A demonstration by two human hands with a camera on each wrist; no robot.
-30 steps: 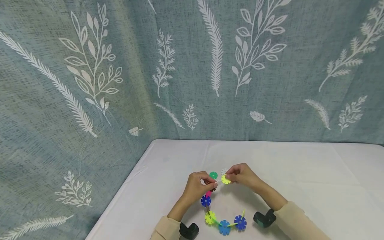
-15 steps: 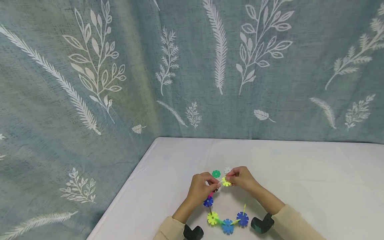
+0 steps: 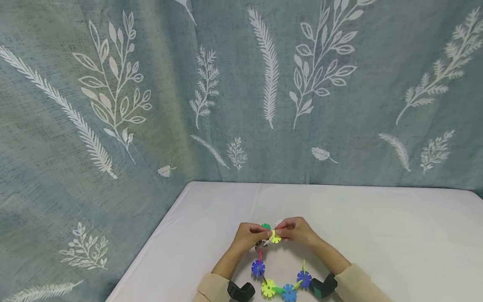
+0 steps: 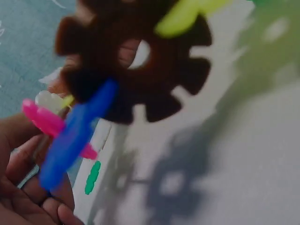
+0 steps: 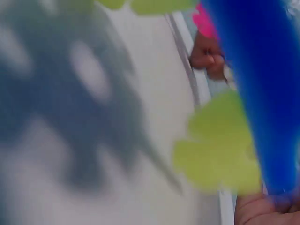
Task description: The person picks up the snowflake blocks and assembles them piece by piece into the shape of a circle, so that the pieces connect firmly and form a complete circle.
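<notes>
In the head view my left hand (image 3: pixel 247 237) pinches the upper left end of a chain of notched plastic discs, at a white disc (image 3: pixel 267 241). My right hand (image 3: pixel 298 230) pinches a yellow notched disc (image 3: pixel 276 238) against or right beside that white one; whether they interlock I cannot tell. Down from my left hand the chain runs through a brown disc (image 3: pixel 260 246), a pink disc (image 3: pixel 260 255), a blue disc (image 3: pixel 258 268), a yellow-green disc (image 3: pixel 268 288) and a light blue disc (image 3: pixel 289 292), then up to a dark blue disc (image 3: pixel 304 278). The brown disc (image 4: pixel 136 89) looms large in the left wrist view.
Behind the hands, a loose green disc (image 3: pixel 266 226) and a partly hidden white disc lie on the white-covered table (image 3: pixel 370 226). Black wrist cameras (image 3: pixel 241 291) are strapped to both wrists, close to the chain. A patterned teal curtain (image 3: pixel 234 92) stands behind and to the left.
My hands have come closer together, and the yellow disc in my right hand now meets the white disc at the chain's end. The lower chain has shifted slightly as the head view tilted.
</notes>
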